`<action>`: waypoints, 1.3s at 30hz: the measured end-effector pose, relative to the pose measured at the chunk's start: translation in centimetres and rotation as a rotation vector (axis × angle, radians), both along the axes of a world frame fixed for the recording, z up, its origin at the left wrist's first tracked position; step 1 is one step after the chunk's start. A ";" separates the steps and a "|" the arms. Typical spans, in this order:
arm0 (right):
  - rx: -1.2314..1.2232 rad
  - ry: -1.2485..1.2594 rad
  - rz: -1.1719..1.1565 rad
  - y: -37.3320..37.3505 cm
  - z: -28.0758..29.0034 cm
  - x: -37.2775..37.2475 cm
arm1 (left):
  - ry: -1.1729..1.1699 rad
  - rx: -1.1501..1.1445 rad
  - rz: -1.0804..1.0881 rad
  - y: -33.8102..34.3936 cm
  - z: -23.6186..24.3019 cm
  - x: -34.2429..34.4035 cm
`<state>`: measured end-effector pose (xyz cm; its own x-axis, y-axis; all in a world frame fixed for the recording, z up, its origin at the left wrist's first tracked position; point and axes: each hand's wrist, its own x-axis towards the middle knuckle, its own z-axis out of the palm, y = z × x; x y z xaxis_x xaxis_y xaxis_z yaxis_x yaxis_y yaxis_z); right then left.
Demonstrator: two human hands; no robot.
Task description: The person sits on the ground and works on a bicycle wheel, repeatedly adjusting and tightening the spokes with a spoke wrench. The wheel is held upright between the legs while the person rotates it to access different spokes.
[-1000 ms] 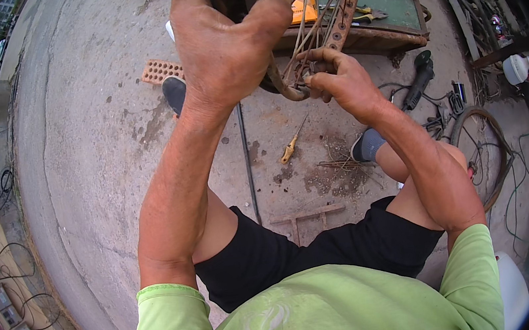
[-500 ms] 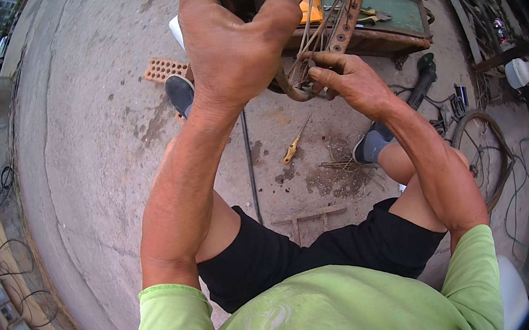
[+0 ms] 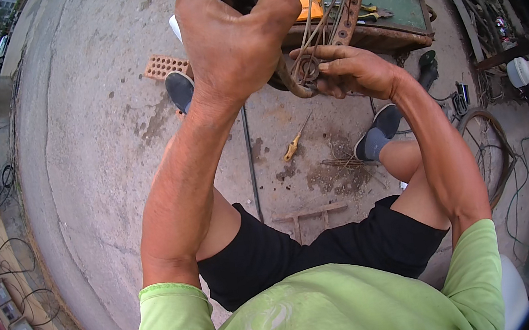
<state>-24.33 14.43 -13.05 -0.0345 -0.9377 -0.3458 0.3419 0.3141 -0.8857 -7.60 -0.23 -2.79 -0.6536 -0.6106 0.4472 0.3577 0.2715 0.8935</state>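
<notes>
My left hand [image 3: 235,45] is wrapped around the dark, rusty rim [image 3: 298,88] of a spoked wheel at the top centre; its thumb lies over the rim. To the right, thin brown spokes [image 3: 319,14] run from the wheel's upper part down to a tangled cluster. My right hand [image 3: 359,71] is at the lower end of these spokes, index finger straight and thumb bent, with spokes between them. Its other fingertips are partly hidden below. A rusty metal strip with holes [image 3: 347,14] rises just behind the spokes.
A green metal chest [image 3: 400,3] stands behind, with pliers [image 3: 375,15] and an orange item [image 3: 309,7] on it. On the concrete lie a yellow-handled screwdriver [image 3: 291,151], thin rods [image 3: 343,163], a perforated brick [image 3: 166,66] and a T-shaped metal bar [image 3: 311,211]. Another wheel [image 3: 508,166] is at right.
My right hand has shifted slightly right and turned, its index finger straightening across the spokes. My left hand keeps its hold on the rim. My right foot has shifted a little.
</notes>
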 end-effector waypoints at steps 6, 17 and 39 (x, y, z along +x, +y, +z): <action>0.017 0.040 -0.008 -0.1 -0.2 0.0 | 0.002 -0.032 -0.007 -0.6 -0.6 -0.1; -0.019 -0.076 0.117 -0.5 -0.6 -1.3 | 0.007 -0.013 -0.055 -0.3 -0.6 -0.3; -0.110 0.516 0.082 -1.0 2.0 -0.8 | 0.031 0.109 0.040 -2.5 -0.4 -0.8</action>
<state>-25.09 13.48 -11.02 -0.0991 -0.9742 -0.2030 -0.1685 0.2174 -0.9614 -8.42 -2.75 -3.23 -0.6150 -0.6819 0.3961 0.3761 0.1878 0.9073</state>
